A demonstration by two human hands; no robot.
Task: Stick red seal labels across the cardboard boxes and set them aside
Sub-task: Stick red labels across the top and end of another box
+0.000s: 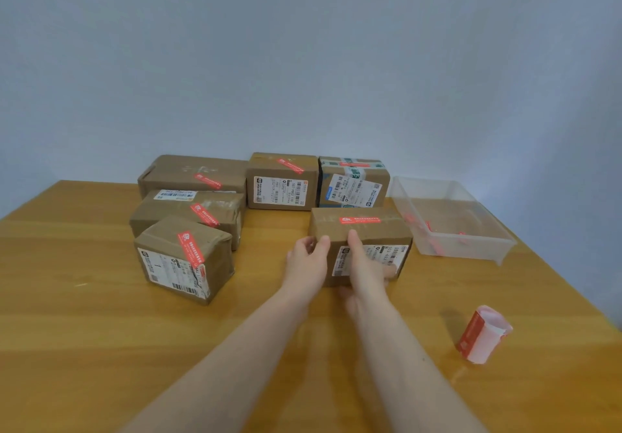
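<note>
At frame centre, both hands grip a sealed box (361, 242) on the table (84, 298): left hand (308, 264) curls round its left corner, right hand (365, 264) clasps its front.

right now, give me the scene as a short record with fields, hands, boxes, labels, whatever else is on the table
left hand: grips the near left corner of the held box
right hand: lies on its front face, thumb on the top edge
held box: on the table, red seal label across its top
other boxes: five, left and behind, each with a red label
label roll: near right, apart from the boxes
clear tray: far right, holds red scraps
</note>
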